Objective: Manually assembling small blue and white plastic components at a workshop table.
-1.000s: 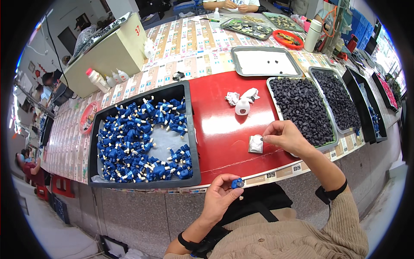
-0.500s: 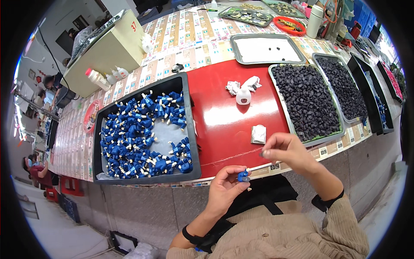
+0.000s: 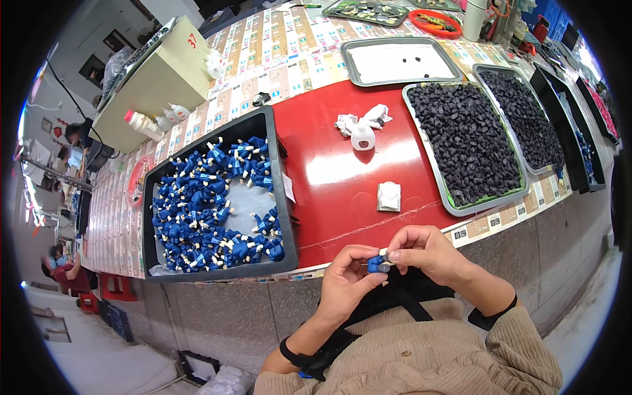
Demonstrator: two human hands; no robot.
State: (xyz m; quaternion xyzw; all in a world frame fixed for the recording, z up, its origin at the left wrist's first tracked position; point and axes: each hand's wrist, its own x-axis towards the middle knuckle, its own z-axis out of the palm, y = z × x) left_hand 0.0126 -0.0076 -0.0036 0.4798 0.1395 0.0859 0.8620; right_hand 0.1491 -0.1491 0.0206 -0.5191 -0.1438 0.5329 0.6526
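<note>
My left hand (image 3: 347, 280) is closed around a small blue figurine part (image 3: 376, 264) with pale ends, held just off the table's near edge. Beside it, my right hand (image 3: 421, 253) pinches a small dark piece against the figurine; its fingertips partly hide it. On the left, a black tray (image 3: 288, 253) holds many similar blue figurine parts (image 3: 191, 191). To the right stands a grey tray (image 3: 454, 209) heaped with small black pieces (image 3: 461, 141). A white bottle (image 3: 363, 137) and a square white pad (image 3: 389, 196) rest on the red board (image 3: 316, 164).
Behind the red board lies a white-lined tray (image 3: 401, 62) with a few black bits. Another tray of black pieces (image 3: 520, 118) and a long black bin (image 3: 566, 131) stand farther right. Bottles (image 3: 143, 124) stand by a beige box (image 3: 155, 72) at the back left. Crumpled white tissue (image 3: 376, 115) lies behind the white bottle.
My right hand has come down and left, bringing its small dark piece to the blue figurine part. My left hand still holds the part. The whole view has shifted slightly.
</note>
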